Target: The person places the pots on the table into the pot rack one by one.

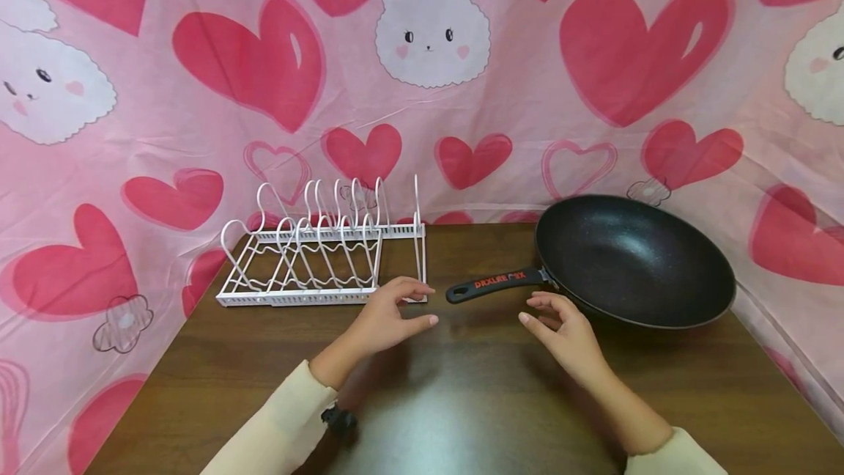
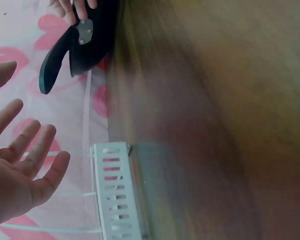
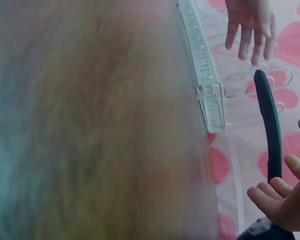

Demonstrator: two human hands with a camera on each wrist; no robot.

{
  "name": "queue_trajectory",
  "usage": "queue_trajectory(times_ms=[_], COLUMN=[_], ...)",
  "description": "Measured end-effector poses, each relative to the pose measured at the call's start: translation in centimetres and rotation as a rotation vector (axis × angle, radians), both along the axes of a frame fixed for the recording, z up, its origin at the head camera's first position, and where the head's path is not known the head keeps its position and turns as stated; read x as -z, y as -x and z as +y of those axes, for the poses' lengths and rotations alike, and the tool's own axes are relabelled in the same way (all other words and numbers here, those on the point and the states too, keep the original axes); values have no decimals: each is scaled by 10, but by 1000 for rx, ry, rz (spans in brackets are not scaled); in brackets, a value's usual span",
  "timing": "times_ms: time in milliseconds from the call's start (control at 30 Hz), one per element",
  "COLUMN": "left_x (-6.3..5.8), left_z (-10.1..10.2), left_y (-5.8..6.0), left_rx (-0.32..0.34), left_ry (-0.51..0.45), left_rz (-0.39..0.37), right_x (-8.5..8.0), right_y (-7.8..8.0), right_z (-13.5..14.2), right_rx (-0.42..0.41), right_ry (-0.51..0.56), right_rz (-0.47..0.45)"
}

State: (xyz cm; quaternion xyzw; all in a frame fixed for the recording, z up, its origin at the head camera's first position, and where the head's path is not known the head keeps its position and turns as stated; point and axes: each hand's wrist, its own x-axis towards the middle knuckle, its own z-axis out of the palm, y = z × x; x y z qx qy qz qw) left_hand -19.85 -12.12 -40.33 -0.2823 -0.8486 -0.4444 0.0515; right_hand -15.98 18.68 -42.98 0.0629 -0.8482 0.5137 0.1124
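Note:
A black wok (image 1: 636,262) sits at the right of the table, its handle (image 1: 496,284) with red lettering pointing left. Left of it stands a white wire rack (image 1: 330,292) with upright loops. My left hand (image 1: 385,317) hovers by the rack's front right corner, fingers loosely bent and holding nothing; the left wrist view shows its fingers (image 2: 42,145) spread. My right hand (image 1: 567,332) is in front of the point where handle and wok join, thumb and fingers apart, with nothing in its grasp. In the right wrist view its fingers (image 3: 270,192) overlap the handle's lower end.
Both things stand on a dark brown wooden table (image 1: 461,402). Behind and at the sides hangs a pink cloth (image 1: 514,86) printed with hearts and rabbits. A small black device (image 1: 339,418) shows at the left wrist.

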Motion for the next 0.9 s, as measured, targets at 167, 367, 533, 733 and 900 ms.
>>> queue_trajectory(times_ms=[167, 367, 533, 733, 900], left_x=[-5, -11, -16, -19, -15], left_z=[12, 25, 36, 46, 57], left_y=[12, 27, 38, 50, 55], left_rx=[48, 90, 95, 105, 150], left_ry=[-39, -25, 35, 35, -25], left_rz=[-84, -139, -253, -407, -506], right_x=[-1, 4, 9, 13, 12], right_y=[7, 18, 26, 37, 45], right_z=[-12, -26, -35, -43, -46], right_rx=[48, 68, 39, 27, 6], right_ry=[374, 820, 986, 1162, 1303], right_rz=[-211, -286, -322, -338, -273])
